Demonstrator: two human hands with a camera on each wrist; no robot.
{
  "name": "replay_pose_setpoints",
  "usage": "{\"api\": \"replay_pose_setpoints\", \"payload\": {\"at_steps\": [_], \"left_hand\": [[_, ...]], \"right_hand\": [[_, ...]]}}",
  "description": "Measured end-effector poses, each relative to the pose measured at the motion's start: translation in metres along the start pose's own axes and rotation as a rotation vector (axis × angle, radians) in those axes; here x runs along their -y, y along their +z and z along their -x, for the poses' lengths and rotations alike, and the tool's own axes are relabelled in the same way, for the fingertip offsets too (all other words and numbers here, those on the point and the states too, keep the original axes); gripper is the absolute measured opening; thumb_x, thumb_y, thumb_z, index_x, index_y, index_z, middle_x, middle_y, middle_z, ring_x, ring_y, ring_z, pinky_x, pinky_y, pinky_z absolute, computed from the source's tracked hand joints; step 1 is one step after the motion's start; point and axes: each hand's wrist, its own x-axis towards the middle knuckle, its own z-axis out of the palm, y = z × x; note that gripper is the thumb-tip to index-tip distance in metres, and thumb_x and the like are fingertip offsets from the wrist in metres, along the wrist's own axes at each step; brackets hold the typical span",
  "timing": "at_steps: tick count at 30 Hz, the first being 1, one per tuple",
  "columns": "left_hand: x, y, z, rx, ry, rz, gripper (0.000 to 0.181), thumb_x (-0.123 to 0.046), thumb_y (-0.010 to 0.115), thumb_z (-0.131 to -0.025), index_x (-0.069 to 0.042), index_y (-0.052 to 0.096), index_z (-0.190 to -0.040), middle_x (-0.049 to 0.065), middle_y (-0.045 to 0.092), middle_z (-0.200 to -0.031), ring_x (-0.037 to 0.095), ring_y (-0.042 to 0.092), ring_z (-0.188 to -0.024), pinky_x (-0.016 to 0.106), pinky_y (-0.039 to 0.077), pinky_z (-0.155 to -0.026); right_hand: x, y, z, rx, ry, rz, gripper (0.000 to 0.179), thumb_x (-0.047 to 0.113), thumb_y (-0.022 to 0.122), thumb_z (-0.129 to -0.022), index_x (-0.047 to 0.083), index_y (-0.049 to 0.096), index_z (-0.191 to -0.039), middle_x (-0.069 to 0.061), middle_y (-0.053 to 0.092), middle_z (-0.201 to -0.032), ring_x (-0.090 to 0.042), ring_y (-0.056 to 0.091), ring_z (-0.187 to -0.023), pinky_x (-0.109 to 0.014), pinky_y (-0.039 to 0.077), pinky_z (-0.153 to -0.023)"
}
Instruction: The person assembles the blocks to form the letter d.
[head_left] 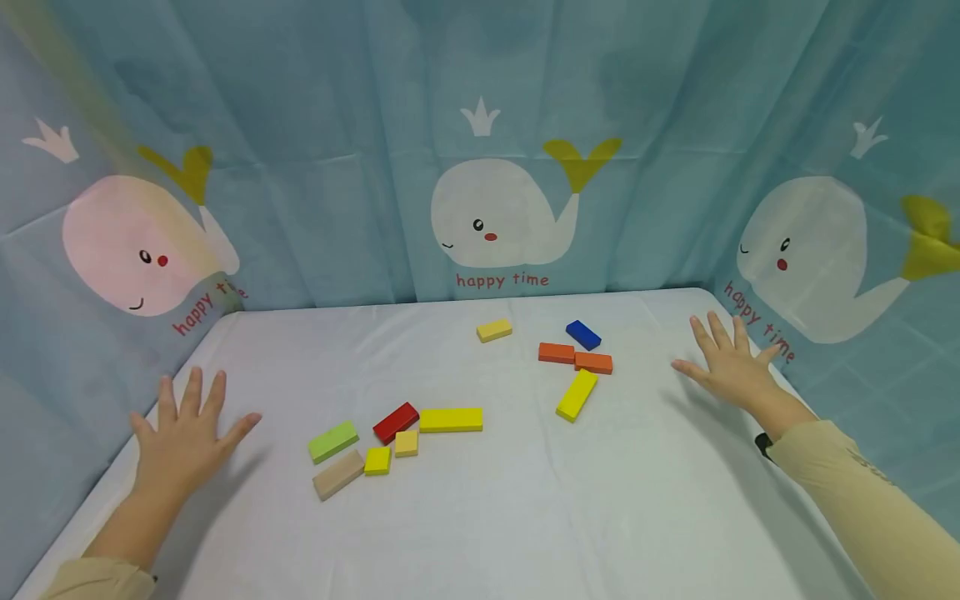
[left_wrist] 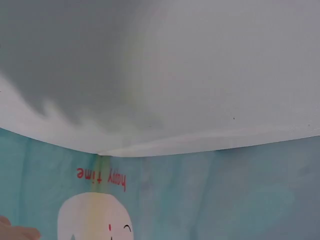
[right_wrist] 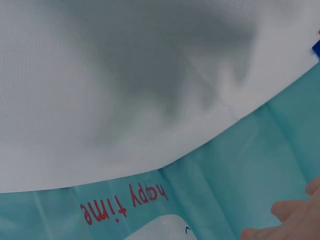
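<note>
My left hand is spread over the left side of the white table, fingers straight and holding nothing. Nearest to it lies a light green block, with a plain wooden block just below. Beside these are a red block, a small yellow block, a pale yellow square block and a long yellow block. On the right, my right hand hovers with spread fingers, also holding nothing. Toward it lie two orange blocks, a blue block and a slanted yellow block.
A pale yellow block lies near the back of the white table. Blue-green curtains printed with whales enclose the back and both sides. Shadows of the hands fall on the cloth in both wrist views.
</note>
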Motion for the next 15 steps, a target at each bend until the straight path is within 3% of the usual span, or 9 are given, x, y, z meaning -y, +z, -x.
{"api": "replay_pose_setpoints", "payload": {"at_steps": [9, 15], "left_hand": [[-0.017, -0.004, 0.003, -0.035, 0.050, 0.028, 0.093, -0.063, 0.041, -0.095, -0.002, 0.003, -0.154, 0.031, -0.002, -0.156, 0.052, -0.017, -0.139, 0.079, -0.008, -0.096], [-0.031, -0.009, 0.005, -0.042, 0.070, 0.059, 0.092, -0.059, 0.047, -0.095, 0.000, 0.008, -0.154, 0.033, 0.004, -0.155, 0.055, -0.008, -0.139, 0.080, 0.002, -0.096]], "right_hand": [[0.007, 0.001, 0.003, -0.016, -0.006, -0.021, 0.098, 0.067, 0.040, -0.094, 0.004, -0.005, -0.154, -0.029, -0.013, -0.156, -0.055, -0.020, -0.136, -0.085, -0.010, -0.085], [0.016, -0.004, 0.009, -0.044, -0.014, -0.040, 0.098, 0.066, 0.042, -0.094, 0.004, -0.006, -0.154, -0.028, -0.013, -0.156, -0.055, -0.019, -0.136, -0.085, -0.009, -0.085]]}}
